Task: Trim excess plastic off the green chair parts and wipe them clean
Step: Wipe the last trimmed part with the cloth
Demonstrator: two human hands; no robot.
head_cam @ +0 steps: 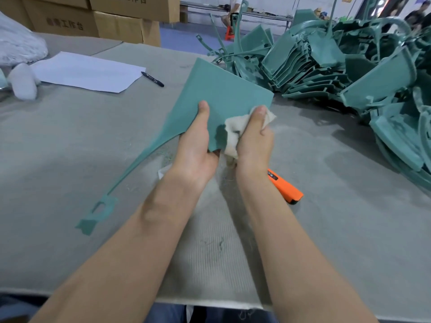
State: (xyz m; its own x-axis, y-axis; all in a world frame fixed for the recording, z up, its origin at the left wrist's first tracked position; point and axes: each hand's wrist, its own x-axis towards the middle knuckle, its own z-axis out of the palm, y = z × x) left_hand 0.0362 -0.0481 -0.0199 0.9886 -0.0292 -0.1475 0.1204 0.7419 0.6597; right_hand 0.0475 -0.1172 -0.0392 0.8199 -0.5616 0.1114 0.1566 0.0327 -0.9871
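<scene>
Grey fabric-covered worktable (pixel 70 148) fills the near view, and both forearms reach out over it from the bottom edge of my feed. Just right of the right wrist an orange-handled utility knife (pixel 285 188) lies flat on the cover, untouched.

Beyond that, the left hand (pixel 198 141) grips the near edge of a flat green plastic chair part (pixel 224 89), thumb on its top face and fingers tucked beneath. The right hand (pixel 254 138) is curled round a crumpled off-white cloth (pixel 233 129), with the thumb pinning it to the panel's near right portion.

The part's long axis runs diagonally. Its broad panel points away and to the right, while its slim arm trails back to the near left and ends in a slotted tab low by the table. The left hand is nearer that arm.

I judge wiping is under way. Most of the panel's face lies ahead of the cloth, so the stroke should go forward.

Farther off are a white sheet of paper (pixel 88 72), a black pen (pixel 152 79), a heap of green chair parts (pixel 338 66) at right and brown cardboard boxes (pixel 116 24).
</scene>
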